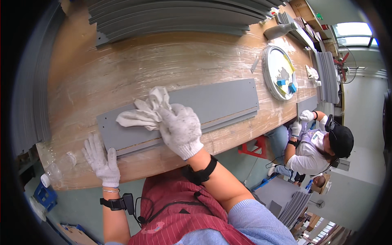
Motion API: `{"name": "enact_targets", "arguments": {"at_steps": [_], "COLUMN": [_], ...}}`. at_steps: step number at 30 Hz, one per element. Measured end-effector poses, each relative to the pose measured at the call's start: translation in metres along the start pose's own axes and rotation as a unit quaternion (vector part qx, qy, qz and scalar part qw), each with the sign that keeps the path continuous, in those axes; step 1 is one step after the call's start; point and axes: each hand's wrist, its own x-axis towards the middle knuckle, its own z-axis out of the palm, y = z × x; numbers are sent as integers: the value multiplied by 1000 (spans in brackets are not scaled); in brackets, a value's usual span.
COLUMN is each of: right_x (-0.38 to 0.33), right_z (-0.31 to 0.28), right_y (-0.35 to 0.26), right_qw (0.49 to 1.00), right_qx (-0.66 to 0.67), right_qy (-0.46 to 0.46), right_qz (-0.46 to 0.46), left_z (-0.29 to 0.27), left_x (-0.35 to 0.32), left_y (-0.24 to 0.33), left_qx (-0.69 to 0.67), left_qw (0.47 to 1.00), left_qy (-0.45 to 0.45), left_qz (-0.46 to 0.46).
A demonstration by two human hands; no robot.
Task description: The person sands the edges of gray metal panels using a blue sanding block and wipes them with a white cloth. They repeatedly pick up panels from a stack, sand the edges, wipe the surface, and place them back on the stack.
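We see the grey panel point(212, 102) lying flat on the wooden bench point(122, 69), its long axis running left to right, the right end tilted away. Our right hand point(179, 128) is closed on a white rag point(141, 114), pressing it to the panel; our left hand point(101, 157) lies spread at the panel's near-left corner.

A workshop: worn wooden workbench point(122, 69), stacked grey panels point(171, 16), gloved co-worker point(322, 147).
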Motion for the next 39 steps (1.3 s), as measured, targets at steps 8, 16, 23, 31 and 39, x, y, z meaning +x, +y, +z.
{"name": "enact_targets", "arguments": {"at_steps": [8,16,23,31,39], "right_x": [-88,-87,38,126,143], "right_z": [-164,-214,-181,-134,-148], "right_y": [292,319,275,295,312], "right_qw": [826,928,958,911,903], "right_qx": [-267,-59,-101,-214,-164], "right_qy": [58,191,74,-30,-101], "right_qz": [492,315,256,351,385], "left_z": [-6,1,35,31,29], "left_x": [1,14,53,51,53], "left_y": [3,32,85,88,93], "left_qx": [-16,-70,97,97,93], "left_qw": [1000,990,977,976,978], "left_qy": [-25,-1,24,35,33], "left_qz": [6,-119,-190,-193,-184]}}
